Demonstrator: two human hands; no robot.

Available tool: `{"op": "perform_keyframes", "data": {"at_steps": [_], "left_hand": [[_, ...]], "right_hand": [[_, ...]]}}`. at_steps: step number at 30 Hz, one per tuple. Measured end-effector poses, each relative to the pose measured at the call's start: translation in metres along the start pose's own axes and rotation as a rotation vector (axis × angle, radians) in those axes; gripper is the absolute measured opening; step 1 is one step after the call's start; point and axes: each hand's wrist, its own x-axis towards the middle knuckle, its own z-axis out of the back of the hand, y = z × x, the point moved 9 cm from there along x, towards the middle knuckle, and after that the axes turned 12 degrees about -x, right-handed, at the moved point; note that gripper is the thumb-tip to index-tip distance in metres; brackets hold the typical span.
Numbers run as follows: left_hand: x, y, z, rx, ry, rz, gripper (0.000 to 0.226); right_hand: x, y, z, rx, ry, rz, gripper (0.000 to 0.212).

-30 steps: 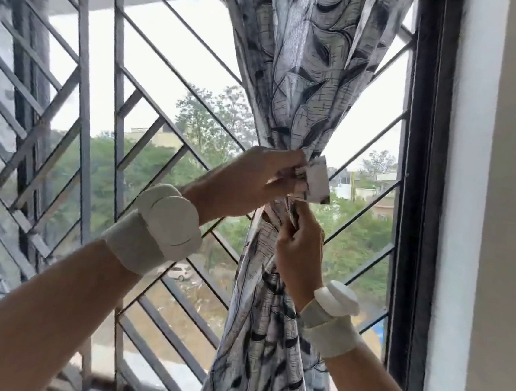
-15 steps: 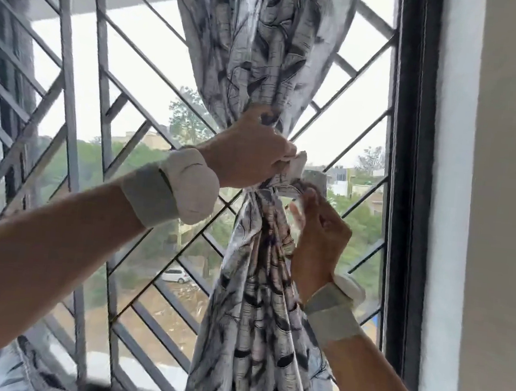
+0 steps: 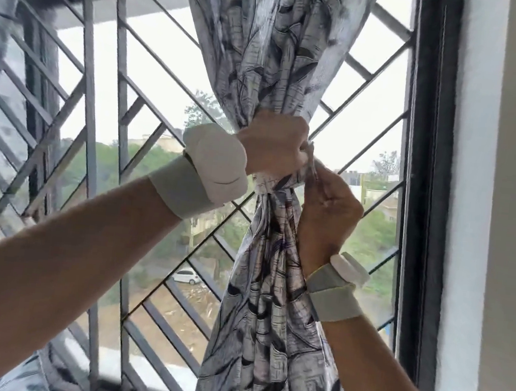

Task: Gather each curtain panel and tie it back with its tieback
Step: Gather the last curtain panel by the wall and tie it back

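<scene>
Curtain panel (image 3: 281,71) hangs approx vertical in front of the window grille (image 3: 100,117), near the dark frame (image 3: 425,180) on the right. Its long axis runs top to bottom; it's cinched to a narrow waist mid-height and fans out above & below.

Tieback (image 3: 270,185) wraps that waist, so its long axis is horizontal, across the panel. Band runs left to right w/ its free ends pointing right, toward the frame.

Left hand (image 3: 274,148) sits on the waist just above the band, fingers curled round the gathered fabric & band end. Right hand (image 3: 328,208) is just right of & below the waist, fingertips pinching the tieback end at the right edge. Both touch at the knot point; right is nearer the loose end, so prob. it does the fastening.
</scene>
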Motion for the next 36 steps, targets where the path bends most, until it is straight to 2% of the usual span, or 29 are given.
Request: {"op": "perform_keyframes", "data": {"at_steps": [4, 7, 10, 14, 20, 26, 28, 29, 31, 32, 34, 36], "left_hand": [[0.0, 0.008, -0.007, -0.186, 0.118, 0.057, 0.023], [0.002, 0.01, -0.011, -0.247, 0.153, 0.051, 0.043], [0.004, 0.008, -0.01, -0.249, 0.102, 0.017, 0.056], [0.006, 0.014, -0.008, -0.178, 0.016, 0.013, 0.038], [-0.001, 0.015, -0.011, -0.191, -0.063, -0.008, 0.01], [-0.008, 0.012, -0.021, 0.012, -0.1, -0.09, 0.013], [-0.018, 0.014, -0.021, 0.117, -0.237, -0.143, 0.029], [-0.027, 0.014, -0.014, 0.149, -0.356, -0.184, 0.036], [-0.059, 0.014, 0.007, 0.05, -0.662, -0.276, 0.039], [-0.078, 0.021, 0.016, -0.063, -0.795, -0.29, 0.04], [-0.109, 0.046, 0.022, -0.384, -0.948, -0.252, 0.041], [-0.12, 0.087, 0.008, -0.772, -0.946, -0.068, 0.043]], "right_hand": [[0.0, -0.004, 0.003, -0.028, 0.028, 0.051, 0.022], [-0.001, -0.003, 0.001, -0.006, 0.094, 0.124, 0.026], [-0.003, -0.001, 0.0, -0.028, 0.139, 0.188, 0.029], [-0.006, -0.005, 0.0, -0.032, 0.158, 0.134, 0.028], [-0.003, -0.004, 0.007, 0.011, 0.148, 0.08, 0.025], [0.001, -0.003, 0.009, -0.047, 0.142, 0.031, 0.022], [0.0, 0.004, 0.004, -0.08, 0.193, -0.022, 0.028], [-0.001, 0.008, -0.001, -0.096, 0.239, -0.05, 0.036], [-0.006, 0.015, -0.01, -0.182, 0.363, -0.111, 0.061], [-0.011, 0.02, -0.015, -0.238, 0.429, -0.124, 0.074], [-0.021, 0.03, -0.024, -0.328, 0.565, -0.129, 0.099], [-0.028, 0.034, -0.034, -0.39, 0.625, -0.158, 0.116]]}}
